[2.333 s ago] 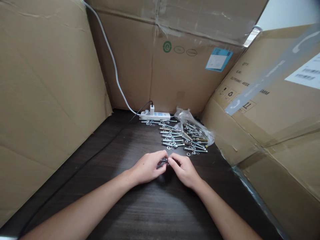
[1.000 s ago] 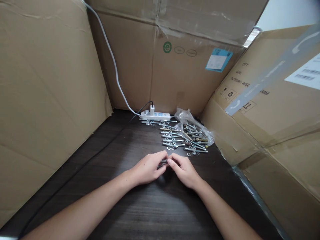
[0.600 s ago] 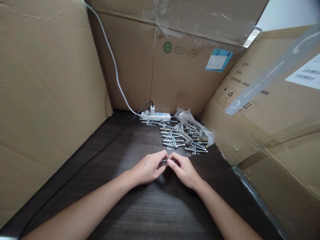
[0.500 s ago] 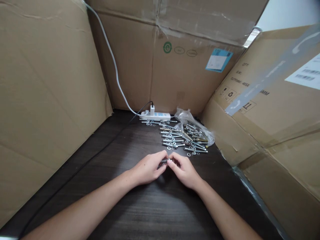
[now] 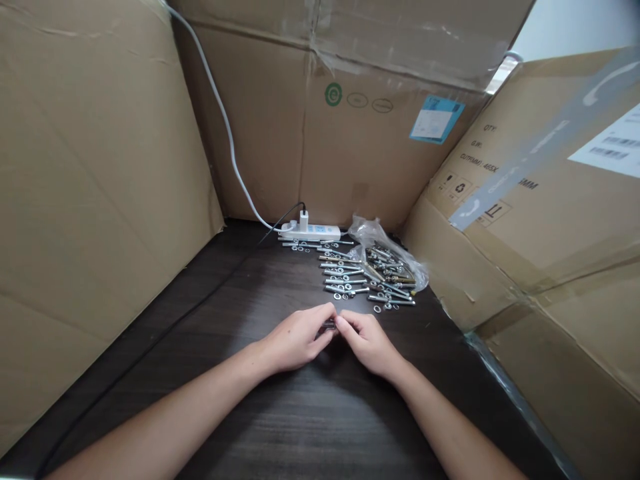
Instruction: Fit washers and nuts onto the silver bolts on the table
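My left hand is closed around a metal bolt, only a short piece of which shows between thumb and forefinger. Against its right end press the pinched thumb and fingers of my right hand. Any small part in that pinch is hidden by the fingertips. Both hands meet just above the dark tabletop. Beyond them lie rows of bolts with loose washers and nuts around their ends. More bolts are heaped at the mouth of a clear plastic bag.
A white power strip with a plugged-in charger sits at the back. Its white cable climbs the cardboard, and a black cable crosses the table's left side. Cardboard walls stand left, behind and right.
My right fingertips have closed further over the bolt's end, covering the shiny metal part that showed there before. My hands otherwise stay nearly in place.
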`<action>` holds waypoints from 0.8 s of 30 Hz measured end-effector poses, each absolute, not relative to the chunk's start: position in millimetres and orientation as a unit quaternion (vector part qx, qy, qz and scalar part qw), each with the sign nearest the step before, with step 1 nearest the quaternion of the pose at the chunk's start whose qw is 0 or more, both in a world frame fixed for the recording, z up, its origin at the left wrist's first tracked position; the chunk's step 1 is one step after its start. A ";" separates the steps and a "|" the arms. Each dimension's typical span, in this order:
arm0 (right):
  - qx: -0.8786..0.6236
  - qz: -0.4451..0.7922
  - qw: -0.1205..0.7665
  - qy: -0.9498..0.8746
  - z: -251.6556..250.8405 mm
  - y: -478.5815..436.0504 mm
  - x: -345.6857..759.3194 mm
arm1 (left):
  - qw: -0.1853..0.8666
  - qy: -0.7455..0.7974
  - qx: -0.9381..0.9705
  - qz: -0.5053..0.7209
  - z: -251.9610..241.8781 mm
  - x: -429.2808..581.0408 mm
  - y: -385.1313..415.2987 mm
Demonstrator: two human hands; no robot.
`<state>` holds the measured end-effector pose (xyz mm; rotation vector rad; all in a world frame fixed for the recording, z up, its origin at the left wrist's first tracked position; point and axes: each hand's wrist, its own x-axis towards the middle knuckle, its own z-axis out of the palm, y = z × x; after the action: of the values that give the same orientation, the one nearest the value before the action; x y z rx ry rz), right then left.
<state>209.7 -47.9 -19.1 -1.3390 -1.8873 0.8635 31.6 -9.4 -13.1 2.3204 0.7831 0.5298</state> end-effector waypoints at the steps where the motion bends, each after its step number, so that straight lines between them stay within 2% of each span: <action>1: -0.510 0.333 0.331 -0.721 -19.5 -47.6 209.5 | 0.316 0.296 0.878 0.201 -13.2 31.7 -9.7; 11: -0.551 0.265 0.391 -0.688 -17.2 -46.9 216.4 | 0.333 0.318 0.856 0.236 -15.1 31.7 -3.7; 19: -0.543 0.441 0.419 -0.578 -19.9 -43.9 212.2 | 0.306 0.317 0.862 0.249 -15.4 31.8 -2.9; 24: -0.535 0.414 0.441 -0.590 -17.2 -44.1 212.1 | 0.310 0.319 0.862 0.244 -10.1 30.7 -5.8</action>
<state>212.1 -44.1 -17.2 -1.3294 -1.4637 1.0268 30.7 -5.8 -10.1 2.2754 0.8431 0.6446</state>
